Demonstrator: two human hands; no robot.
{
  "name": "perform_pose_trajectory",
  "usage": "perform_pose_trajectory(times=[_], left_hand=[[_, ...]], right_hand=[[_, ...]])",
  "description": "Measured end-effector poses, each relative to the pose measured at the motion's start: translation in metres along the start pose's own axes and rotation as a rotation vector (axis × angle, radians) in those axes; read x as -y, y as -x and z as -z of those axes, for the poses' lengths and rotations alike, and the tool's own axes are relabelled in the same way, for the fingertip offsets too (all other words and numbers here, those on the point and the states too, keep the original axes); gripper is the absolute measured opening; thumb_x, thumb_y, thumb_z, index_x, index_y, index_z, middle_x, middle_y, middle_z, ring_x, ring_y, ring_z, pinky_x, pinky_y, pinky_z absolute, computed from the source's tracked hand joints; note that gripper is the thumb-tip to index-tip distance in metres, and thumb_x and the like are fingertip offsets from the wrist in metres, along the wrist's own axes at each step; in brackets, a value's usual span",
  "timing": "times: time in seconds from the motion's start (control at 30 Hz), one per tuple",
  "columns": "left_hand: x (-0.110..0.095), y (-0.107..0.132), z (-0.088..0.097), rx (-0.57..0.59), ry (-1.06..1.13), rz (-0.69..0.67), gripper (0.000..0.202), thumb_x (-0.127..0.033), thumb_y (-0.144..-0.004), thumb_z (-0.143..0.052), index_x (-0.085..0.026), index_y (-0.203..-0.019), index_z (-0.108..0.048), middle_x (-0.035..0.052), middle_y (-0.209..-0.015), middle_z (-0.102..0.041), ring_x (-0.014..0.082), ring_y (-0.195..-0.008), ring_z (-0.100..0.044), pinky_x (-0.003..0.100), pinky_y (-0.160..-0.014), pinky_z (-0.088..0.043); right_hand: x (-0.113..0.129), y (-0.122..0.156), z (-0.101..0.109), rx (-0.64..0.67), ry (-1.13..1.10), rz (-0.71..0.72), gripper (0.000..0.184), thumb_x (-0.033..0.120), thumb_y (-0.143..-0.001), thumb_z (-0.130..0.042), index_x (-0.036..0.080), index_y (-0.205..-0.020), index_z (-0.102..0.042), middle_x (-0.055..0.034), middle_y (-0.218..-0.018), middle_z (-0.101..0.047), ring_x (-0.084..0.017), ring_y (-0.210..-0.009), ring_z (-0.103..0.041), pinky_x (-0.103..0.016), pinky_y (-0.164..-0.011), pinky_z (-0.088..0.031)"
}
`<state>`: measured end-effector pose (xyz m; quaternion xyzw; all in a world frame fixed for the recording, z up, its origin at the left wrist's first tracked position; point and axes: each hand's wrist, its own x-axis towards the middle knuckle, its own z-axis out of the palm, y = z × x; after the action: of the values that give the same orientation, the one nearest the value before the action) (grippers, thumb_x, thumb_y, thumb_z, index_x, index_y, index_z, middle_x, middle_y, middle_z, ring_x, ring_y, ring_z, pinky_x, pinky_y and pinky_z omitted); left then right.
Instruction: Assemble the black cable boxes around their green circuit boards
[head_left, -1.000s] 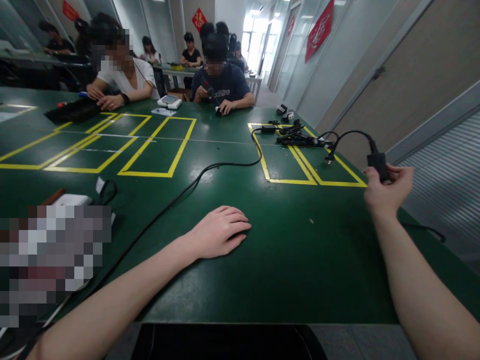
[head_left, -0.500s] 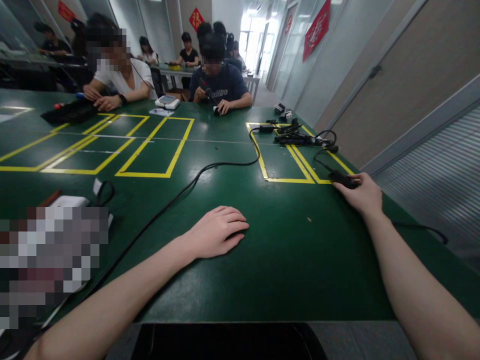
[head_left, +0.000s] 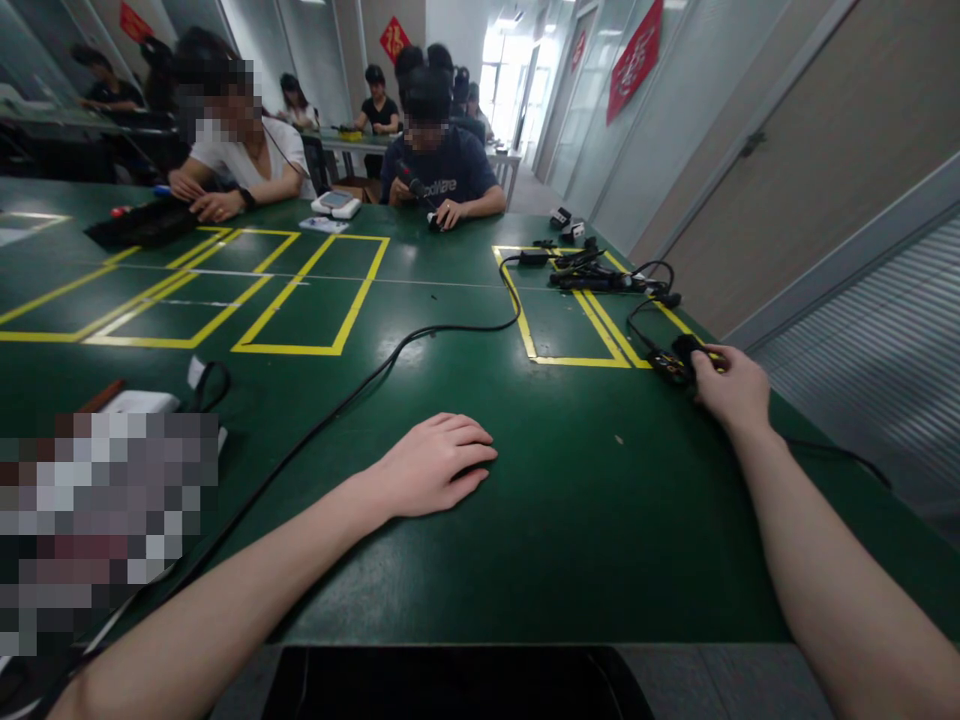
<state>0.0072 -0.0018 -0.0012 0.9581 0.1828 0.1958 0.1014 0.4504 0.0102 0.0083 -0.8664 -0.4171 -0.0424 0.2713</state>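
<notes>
Adapter (head_left: 684, 350) in right hand (head_left: 739, 385), near side of cable bundle (head_left: 592, 277)

Pinched between thumb and fingers, the black adapter sits nearer the wearer than the cable bundle and to its right. A dark piece with gold-coloured marks (head_left: 666, 366) shows just beside it; whether the two are joined, I cannot tell. A thin cord (head_left: 632, 322) curves from there up toward the bundle's right end.

The left hand (head_left: 442, 462) rests palm down on the green table (head_left: 555, 540), well to the near left of the bundle, fingers extended and slightly parted; its underside is hidden.

Yellow tape outlines (head_left: 581, 363) run beneath the bundle. A long black cable (head_left: 405, 343) sweeps from the bundle's left end toward the near left. Beyond the bundle, to its left, a person in a dark blue shirt (head_left: 465, 175) holds a dark tool (head_left: 414, 182).
</notes>
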Motion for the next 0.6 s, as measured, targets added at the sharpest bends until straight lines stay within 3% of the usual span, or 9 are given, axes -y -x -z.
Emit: perform_pose_trajectory(times=[0.13,0.37,0.43,0.5,0.6], left_hand=[[0.000,0.000,0.000,0.003,-0.003,0.000,0.023,-0.026,-0.104,-0.058,-0.019,-0.119,-0.074,0.0084,-0.125,-0.075,0.0239,-0.118,-0.068,0.041,-0.105,-0.054],[0.000,0.000,0.000,0.008,-0.014,-0.013,0.023,-0.026,-0.103,-0.059,-0.017,-0.118,-0.075,0.0090,-0.124,-0.075,0.0249,-0.118,-0.068,0.041,-0.104,-0.054],[0.000,0.000,0.000,0.008,-0.016,-0.016,0.023,-0.026,-0.103,-0.059,-0.017,-0.118,-0.075,0.0088,-0.124,-0.075,0.0251,-0.118,-0.068,0.041,-0.105,-0.054],[0.000,0.000,0.000,0.007,-0.017,-0.015,0.022,-0.026,-0.103,-0.059,-0.017,-0.117,-0.075,0.0085,-0.125,-0.075,0.0251,-0.119,-0.068,0.041,-0.105,-0.053],[0.000,0.000,-0.001,0.009,-0.018,-0.012,0.022,-0.026,-0.103,-0.059,-0.018,-0.117,-0.075,0.0082,-0.126,-0.075,0.0250,-0.120,-0.067,0.041,-0.106,-0.053]], right_hand=[[0.009,0.007,0.005,0.030,-0.060,-0.147,0.041,0.023,-0.098,-0.048,0.012,-0.132,-0.068,-0.0169,-0.115,-0.075,-0.012,-0.049,-0.053,-0.030,-0.066,-0.046],[0.018,0.010,0.010,0.049,-0.071,-0.218,0.042,0.023,-0.097,-0.050,0.011,-0.132,-0.069,-0.0141,-0.106,-0.075,-0.013,-0.048,-0.051,-0.034,-0.074,-0.049],[0.018,0.009,0.010,0.029,-0.069,-0.202,0.050,0.029,-0.094,-0.057,0.012,-0.142,-0.061,-0.0133,-0.114,-0.074,-0.016,-0.056,-0.056,-0.036,-0.082,-0.050],[0.017,0.008,0.009,-0.005,-0.065,-0.172,0.064,0.035,-0.090,-0.065,0.013,-0.148,-0.053,-0.0134,-0.121,-0.071,-0.021,-0.077,-0.064,-0.037,-0.091,-0.049],[0.012,0.004,0.004,-0.080,-0.030,-0.064,0.070,0.041,-0.083,-0.072,0.010,-0.144,-0.055,-0.0144,-0.114,-0.069,-0.029,-0.103,-0.062,-0.039,-0.092,-0.048]])
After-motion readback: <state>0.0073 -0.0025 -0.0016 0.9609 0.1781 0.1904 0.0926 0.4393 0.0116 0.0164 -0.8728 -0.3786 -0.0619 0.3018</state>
